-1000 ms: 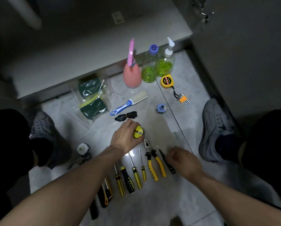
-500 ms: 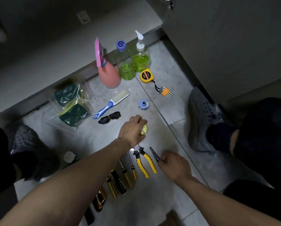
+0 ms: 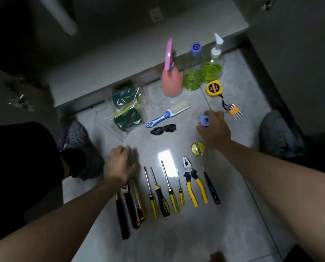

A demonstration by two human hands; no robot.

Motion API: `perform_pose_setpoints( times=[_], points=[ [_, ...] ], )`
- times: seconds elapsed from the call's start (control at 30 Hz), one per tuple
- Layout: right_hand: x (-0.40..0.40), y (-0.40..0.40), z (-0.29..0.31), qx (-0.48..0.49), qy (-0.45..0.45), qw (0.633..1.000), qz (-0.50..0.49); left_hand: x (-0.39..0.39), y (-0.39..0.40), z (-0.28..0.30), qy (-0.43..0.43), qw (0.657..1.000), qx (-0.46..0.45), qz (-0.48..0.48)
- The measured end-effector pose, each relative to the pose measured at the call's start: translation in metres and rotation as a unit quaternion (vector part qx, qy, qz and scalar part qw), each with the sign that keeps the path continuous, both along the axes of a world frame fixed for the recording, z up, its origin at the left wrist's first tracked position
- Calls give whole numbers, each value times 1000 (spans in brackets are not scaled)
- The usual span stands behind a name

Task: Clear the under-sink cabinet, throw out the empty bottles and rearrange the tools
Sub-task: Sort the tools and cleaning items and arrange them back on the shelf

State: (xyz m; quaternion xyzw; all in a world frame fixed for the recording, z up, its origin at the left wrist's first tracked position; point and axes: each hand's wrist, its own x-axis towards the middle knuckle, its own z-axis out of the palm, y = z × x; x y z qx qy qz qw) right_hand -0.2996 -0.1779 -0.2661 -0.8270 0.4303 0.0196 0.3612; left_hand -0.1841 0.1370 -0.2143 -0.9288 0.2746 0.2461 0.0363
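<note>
I saw my right hand (image 3: 213,129) curled round a small blue roll (image 3: 204,121) on the floor. Landmark: yellow-handled pliers (image 3: 192,183) in the tool row. The roll sat beyond the pliers, past a yellow round tin (image 3: 197,148). My left hand (image 3: 120,164) hovered left of the pliers over the row's left end, fingers loosely curled, holding nothing.

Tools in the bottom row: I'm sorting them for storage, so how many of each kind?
Screwdrivers: 4
Pliers: 1
Utility knives: 1
Slim black tool at the right end: 1
Black-handled tools at the left end: 2
Total: 9
</note>
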Motion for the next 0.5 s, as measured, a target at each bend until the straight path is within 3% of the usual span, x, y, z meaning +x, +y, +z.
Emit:
perform_pose_setpoints(
  times=[0.1, 0.23, 0.33, 0.5],
  points=[
    [0, 11, -2, -27, -1, 1000, -10, 1, 22, -9, -20, 998, 24, 47],
    [6, 45, 10, -48, -81, 995, 32, 2, 33, -18, 14, 988, 35, 148],
    [18, 79, 17, -21, -103, 987, 118, 3, 30, -20, 52, 981, -5, 187],
    [39, 130, 14, 5, -131, 959, 252, 11, 9, -20, 60, 980, -113, 152]
  ],
)
